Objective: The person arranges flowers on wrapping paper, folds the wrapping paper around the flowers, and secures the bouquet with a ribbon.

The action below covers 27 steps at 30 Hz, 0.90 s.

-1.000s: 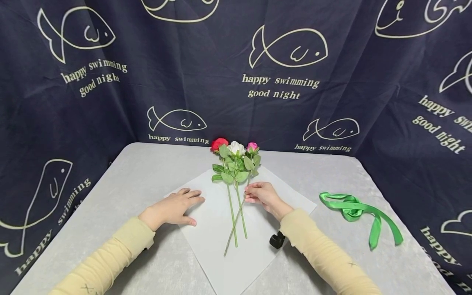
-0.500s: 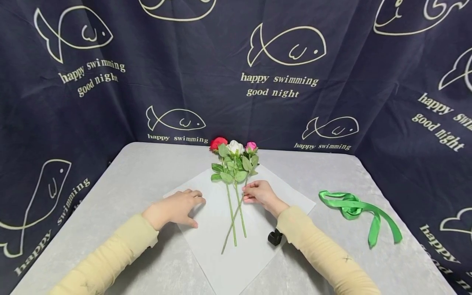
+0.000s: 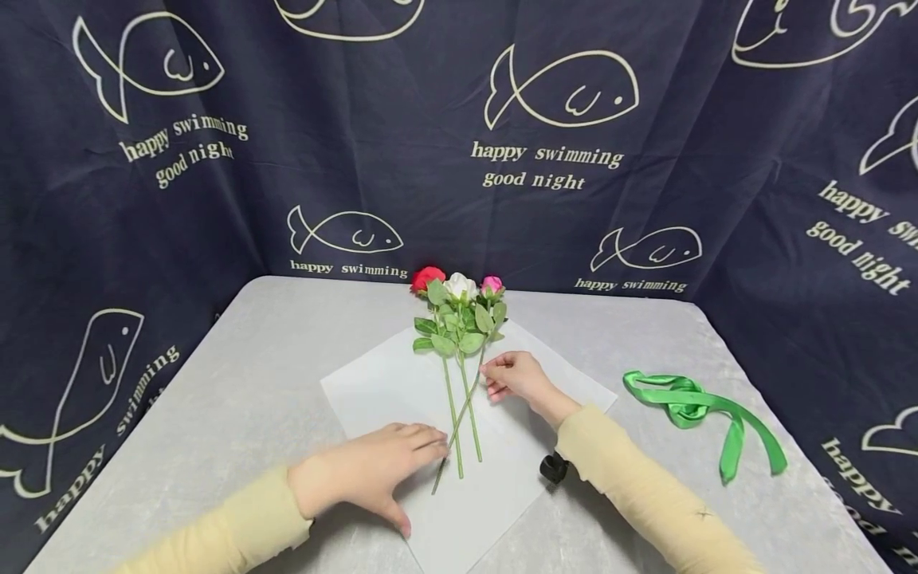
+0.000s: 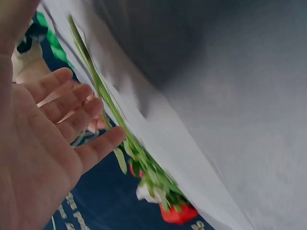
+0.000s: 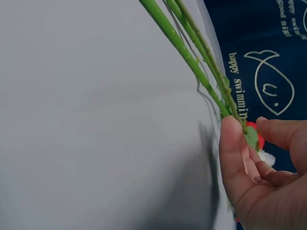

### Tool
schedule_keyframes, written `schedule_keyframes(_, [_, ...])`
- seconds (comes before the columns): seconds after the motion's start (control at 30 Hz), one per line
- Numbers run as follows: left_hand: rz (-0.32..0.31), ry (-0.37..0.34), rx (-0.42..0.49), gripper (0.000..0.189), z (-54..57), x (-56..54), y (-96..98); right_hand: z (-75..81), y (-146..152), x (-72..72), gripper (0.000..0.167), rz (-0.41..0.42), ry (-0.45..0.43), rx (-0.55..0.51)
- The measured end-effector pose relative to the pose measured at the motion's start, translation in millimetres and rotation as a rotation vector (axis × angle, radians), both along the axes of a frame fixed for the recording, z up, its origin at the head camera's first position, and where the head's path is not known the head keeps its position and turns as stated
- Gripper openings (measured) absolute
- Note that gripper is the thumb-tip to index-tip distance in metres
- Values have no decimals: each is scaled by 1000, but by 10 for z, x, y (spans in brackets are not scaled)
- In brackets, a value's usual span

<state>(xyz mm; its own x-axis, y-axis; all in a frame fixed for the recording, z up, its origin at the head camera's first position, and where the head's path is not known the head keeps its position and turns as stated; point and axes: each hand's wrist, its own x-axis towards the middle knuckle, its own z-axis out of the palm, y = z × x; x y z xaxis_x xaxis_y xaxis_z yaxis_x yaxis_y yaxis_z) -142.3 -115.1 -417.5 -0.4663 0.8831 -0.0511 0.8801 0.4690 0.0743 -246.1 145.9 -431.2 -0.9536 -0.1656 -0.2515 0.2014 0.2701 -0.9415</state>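
Observation:
Three artificial roses lie side by side: a red rose (image 3: 428,280), a white rose (image 3: 460,287) and a pink rose (image 3: 491,285). The pink rose's stem slants across the other two. My right hand (image 3: 519,379) is beside that stem just below the leaves; in the right wrist view its thumb and forefinger are parted around the stems. My left hand (image 3: 380,470) reaches over the paper with fingers extended, fingertips right at the lower stems. Under the stems is a square white sheet of paper (image 3: 402,406), one corner toward me.
A loosely looped green ribbon (image 3: 684,402) lies on the grey table (image 3: 287,335) to the right. A black object (image 3: 553,468) shows by the right sleeve. Dark blue curtains (image 3: 445,167) with fish drawings hang around the table's back and sides.
My left hand has moved from the paper's left side toward me and right, up to the lower stems. My right hand has parted its fingers from the pink rose's stem.

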Motion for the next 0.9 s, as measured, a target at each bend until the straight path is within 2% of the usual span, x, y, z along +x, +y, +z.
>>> schedule_keyframes(0.1, [-51, 14, 4, 104, -21, 98, 32, 48, 66, 87, 22, 47, 89, 90])
schedule_keyframes(0.2, [-99, 38, 3, 101, -46, 172, 53, 95, 152, 196, 18, 147, 215, 210])
schedule_keyframes(0.3, [-139, 52, -8, 95, -69, 226, 72, 147, 230, 335, 13, 280, 382, 347])
schedule_keyframes(0.43, [-168, 67, -24, 85, -77, 259, 98, 186, 300, 553, 10, 483, 650, 481])
schedule_keyframes(0.53, [-196, 114, -29, 71, -77, 260, 122, 176, 349, 729, 13, 648, 837, 560])
schedule_keyframes(0.6, [-219, 147, -25, 58, -76, 262, 136, 157, 384, 844, 16, 749, 927, 610])
schedule_keyframes(0.73, [-249, 214, 4, 27, -95, 263, 161, 106, 437, 1021, 22, 879, 1025, 673])
schedule_keyframes(0.83, [-236, 252, 48, 17, -118, 246, 190, 80, 454, 1099, 27, 922, 1045, 656])
schedule_keyframes(0.9, [-209, 241, 101, 12, -131, 218, 220, 69, 457, 1126, 34, 936, 1068, 640])
